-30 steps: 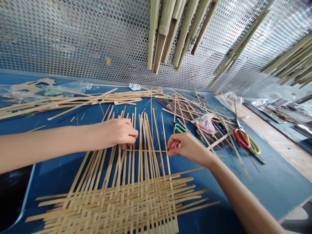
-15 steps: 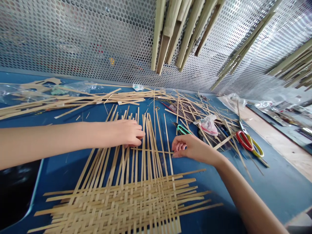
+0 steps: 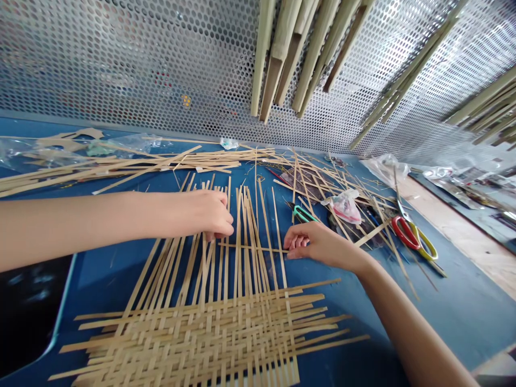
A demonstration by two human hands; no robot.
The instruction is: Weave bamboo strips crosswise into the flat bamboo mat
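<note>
Right hand (image 3: 320,247) pinches a thin crosswise bamboo strip (image 3: 253,248) at three o'clock; left hand (image 3: 205,215), curled, presses upright strips (image 3: 241,242) at nine (seemingly steadying them).

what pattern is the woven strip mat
The woven strip mat is a tan over-under check, best in the head view.

Left hand (image 3: 203,215) and right hand (image 3: 320,246) rest on a bamboo-strip weave (image 3: 201,338).

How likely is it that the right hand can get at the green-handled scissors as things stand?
Probably yes: the right hand rests just short of the green-handled scissors, with nothing visibly between them. Loose bamboo strips lie alongside the handles but don't seem to cover them.
</note>
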